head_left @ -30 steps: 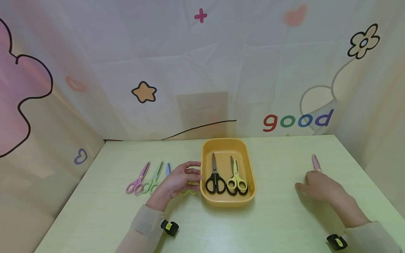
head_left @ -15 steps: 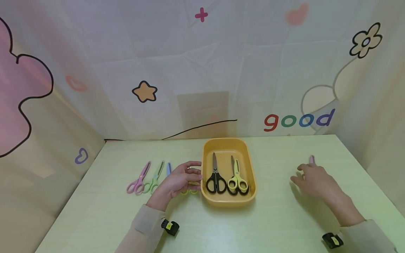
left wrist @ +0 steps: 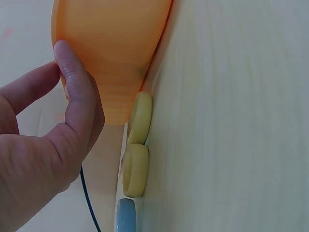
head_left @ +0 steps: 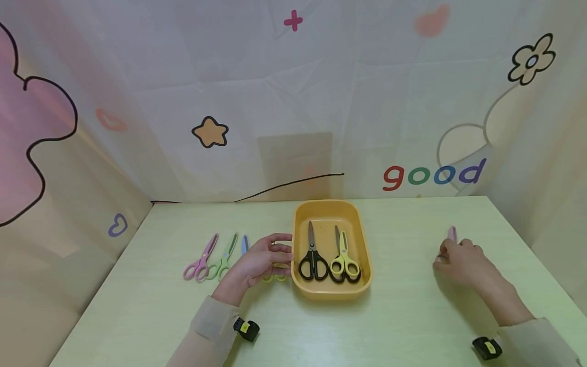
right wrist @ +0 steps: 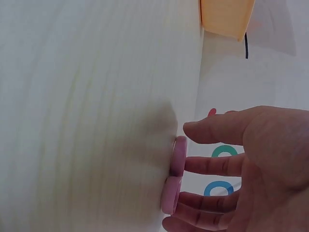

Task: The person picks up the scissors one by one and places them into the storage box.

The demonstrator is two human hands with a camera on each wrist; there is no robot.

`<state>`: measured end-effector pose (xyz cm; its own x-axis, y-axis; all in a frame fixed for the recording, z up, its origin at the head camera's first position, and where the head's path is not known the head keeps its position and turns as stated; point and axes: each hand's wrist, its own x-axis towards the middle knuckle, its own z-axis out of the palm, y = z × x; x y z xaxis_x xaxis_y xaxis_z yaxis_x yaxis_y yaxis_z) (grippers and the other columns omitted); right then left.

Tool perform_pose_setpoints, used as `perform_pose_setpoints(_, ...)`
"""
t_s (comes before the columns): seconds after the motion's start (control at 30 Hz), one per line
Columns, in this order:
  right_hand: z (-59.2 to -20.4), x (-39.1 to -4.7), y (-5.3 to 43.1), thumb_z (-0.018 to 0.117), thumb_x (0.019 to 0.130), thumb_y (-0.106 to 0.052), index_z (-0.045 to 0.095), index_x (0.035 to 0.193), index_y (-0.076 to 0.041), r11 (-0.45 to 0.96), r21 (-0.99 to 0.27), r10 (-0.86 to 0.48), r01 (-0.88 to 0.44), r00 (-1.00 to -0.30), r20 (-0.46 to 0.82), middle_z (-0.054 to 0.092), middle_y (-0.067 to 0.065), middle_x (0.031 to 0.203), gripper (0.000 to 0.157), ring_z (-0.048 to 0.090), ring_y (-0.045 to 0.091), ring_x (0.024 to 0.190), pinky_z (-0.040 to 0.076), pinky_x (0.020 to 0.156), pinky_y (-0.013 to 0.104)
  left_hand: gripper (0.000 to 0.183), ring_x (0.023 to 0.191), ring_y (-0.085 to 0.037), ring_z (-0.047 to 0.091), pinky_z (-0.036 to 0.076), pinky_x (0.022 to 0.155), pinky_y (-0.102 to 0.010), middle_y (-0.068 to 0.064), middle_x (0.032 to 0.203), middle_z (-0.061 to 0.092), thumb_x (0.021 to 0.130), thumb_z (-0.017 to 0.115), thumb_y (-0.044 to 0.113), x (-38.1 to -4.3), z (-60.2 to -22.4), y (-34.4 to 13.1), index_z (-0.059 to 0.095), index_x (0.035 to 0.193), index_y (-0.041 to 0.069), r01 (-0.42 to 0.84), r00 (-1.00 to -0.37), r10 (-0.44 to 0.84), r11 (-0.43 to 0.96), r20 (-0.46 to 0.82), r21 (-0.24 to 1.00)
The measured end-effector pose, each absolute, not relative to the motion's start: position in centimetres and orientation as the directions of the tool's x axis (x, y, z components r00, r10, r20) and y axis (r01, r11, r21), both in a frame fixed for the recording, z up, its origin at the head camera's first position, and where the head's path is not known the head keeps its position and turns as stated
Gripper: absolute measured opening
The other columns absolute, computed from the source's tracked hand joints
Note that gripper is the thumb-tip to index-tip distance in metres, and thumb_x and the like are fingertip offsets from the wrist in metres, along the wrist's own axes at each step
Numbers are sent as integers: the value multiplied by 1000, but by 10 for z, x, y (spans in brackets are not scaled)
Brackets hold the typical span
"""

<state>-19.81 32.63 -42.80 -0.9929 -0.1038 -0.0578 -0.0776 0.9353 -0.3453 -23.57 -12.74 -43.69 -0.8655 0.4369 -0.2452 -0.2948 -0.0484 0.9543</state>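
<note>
In the head view, my left hand (head_left: 259,260) touches the left wall of a yellow-orange tray (head_left: 332,294), its fingers outside the rim. Inside the tray lie black-handled scissors (head_left: 313,267) and yellow scissors (head_left: 338,267), the latter overlapping a second black-handled pair. At the right, my right hand (head_left: 468,265) is over pink scissors (head_left: 452,233), whose tip shows beyond the fingers. The right wrist view shows the fingers touching the pink handle loops (right wrist: 178,154), thumb a little apart. Yellow handle loops (left wrist: 137,169) stand out below my left hand in the left wrist view.
Left of the tray, pink scissors (head_left: 199,265), green scissors (head_left: 224,260) and blue scissors (head_left: 245,243) lie on the pale table (head_left: 321,336). My left hand partly covers the blue and yellow pairs (head_left: 274,278). A printed curtain (head_left: 238,102) hangs behind the table.
My right hand first shifts left and lifts slightly, then comes back right, its thumb and index closer together at the pink scissors' handles. My left hand and the tray stay put.
</note>
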Motion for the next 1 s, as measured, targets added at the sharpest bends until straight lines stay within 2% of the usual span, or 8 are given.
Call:
perform_pose_setpoints(0.3, -428, -199, 324, 72, 92, -16, 59, 102, 5, 928, -355, -141, -114, -989, -50, 52, 26, 92, 27, 50, 39, 80, 45, 65, 49, 60, 89, -21, 66, 62, 73, -31, -20, 117, 58, 97, 62, -7, -237, -438, -128, 37, 151, -4, -290, -864, 441, -44, -242, 956)
perform_pose_setpoints(0.5, -429, -201, 325, 70, 93, -21, 56, 116, 7, 934, -345, -122, -94, -991, -60, 49, 41, 109, 39, 48, 52, 90, 45, 71, 58, 60, 89, -22, 66, 62, 73, -32, -20, 117, 58, 97, 62, -7, -237, -438, -128, 37, 151, -3, -290, -865, 439, -46, -241, 956)
perform_pose_setpoints(0.6, -429, -200, 325, 67, 95, -23, 54, 118, 5, 937, -342, -104, -72, -992, -75, 46, 43, 107, 39, 45, 57, 93, 44, 72, 62, 60, 89, -21, 66, 62, 73, -32, -19, 117, 57, 97, 63, -7, -236, -438, -128, 38, 151, -2, -296, -865, 437, -48, -246, 954)
perform_pose_setpoints(0.77, -427, -198, 326, 65, 95, -23, 54, 113, 2, 936, -350, -89, -46, -990, -108, 45, 39, 101, 33, 44, 57, 93, 43, 73, 63, 60, 88, -20, 66, 62, 73, -32, -19, 116, 58, 97, 63, -7, -236, -438, -128, 38, 151, -2, -296, -864, 439, -49, -246, 954)
perform_pose_setpoints(1.0, -427, -198, 325, 66, 95, -23, 53, 115, 3, 936, -349, -92, -43, -988, -125, 45, 36, 100, 35, 44, 56, 94, 43, 73, 62, 59, 87, -20, 67, 62, 73, -32, -18, 114, 59, 97, 63, -7, -236, -437, -128, 39, 150, -1, -295, -864, 439, -47, -246, 954)
